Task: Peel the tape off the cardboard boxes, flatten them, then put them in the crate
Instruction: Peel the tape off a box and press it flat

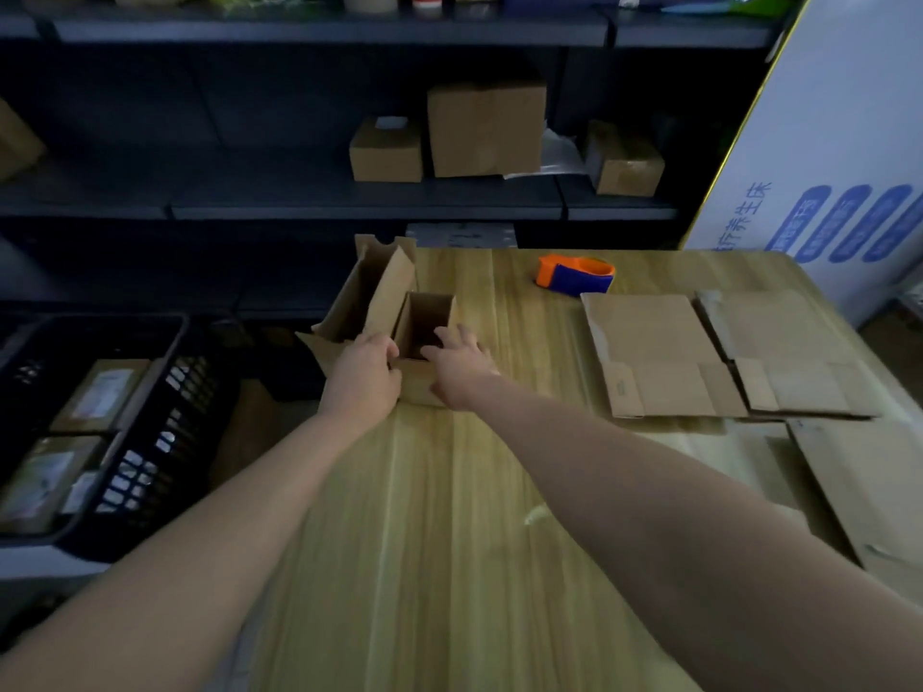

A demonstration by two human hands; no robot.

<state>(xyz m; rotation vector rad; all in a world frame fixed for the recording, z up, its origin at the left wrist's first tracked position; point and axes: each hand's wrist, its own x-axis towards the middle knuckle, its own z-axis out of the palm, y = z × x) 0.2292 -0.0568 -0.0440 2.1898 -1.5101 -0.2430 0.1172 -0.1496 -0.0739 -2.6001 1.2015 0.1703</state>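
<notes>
Box (428,317), open-topped, sits between both hands: left hand (362,377) grips its near-left corner, right hand (459,367) rests spread-fingered on the rim. Likely light, crushable; best held by opposite walls.

Box (429,317) at 12 o'clock on the table (449,541), by its left edge, bigger box (364,297) just beside it at 11 o'clock, tape dispenser (574,275) at 1 o'clock, flattened boxes (699,357) at 2 o'clock, crate (165,432) off the table at 9 o'clock, shelf boxes (487,129) behind at 12 o'clock
</notes>
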